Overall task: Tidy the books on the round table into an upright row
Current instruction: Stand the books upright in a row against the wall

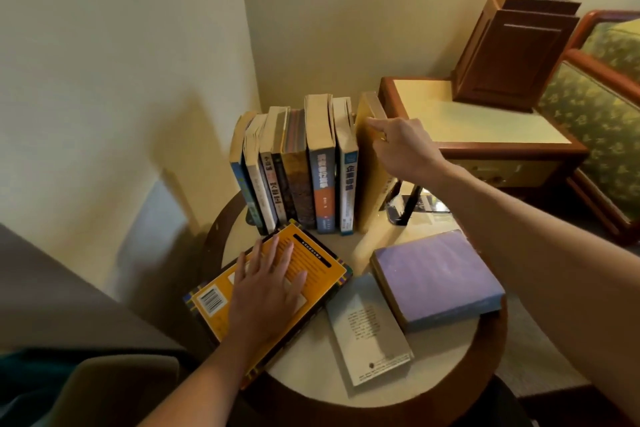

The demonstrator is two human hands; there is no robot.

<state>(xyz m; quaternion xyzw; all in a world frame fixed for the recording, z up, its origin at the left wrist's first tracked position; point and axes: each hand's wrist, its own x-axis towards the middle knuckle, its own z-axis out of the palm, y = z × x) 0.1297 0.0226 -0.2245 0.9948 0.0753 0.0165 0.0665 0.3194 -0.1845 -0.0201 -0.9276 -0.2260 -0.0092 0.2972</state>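
Pinching the eighth upright book (pixel 370 177), right hand (pixel 403 146); left hand (pixel 266 291) spread on one of three flat books (pixel 311 265).

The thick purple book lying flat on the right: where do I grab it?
Probably take the thick purple-covered book by its near long side, thumb on top, fingers under, coming from the right front. That side faces you uncovered; its left corner sits over the thin grey book. The right hand holds the upright yellow book.

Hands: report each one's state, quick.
Left hand: open, flat on the orange book.
Right hand: gripping the top of the yellow book ending the row.
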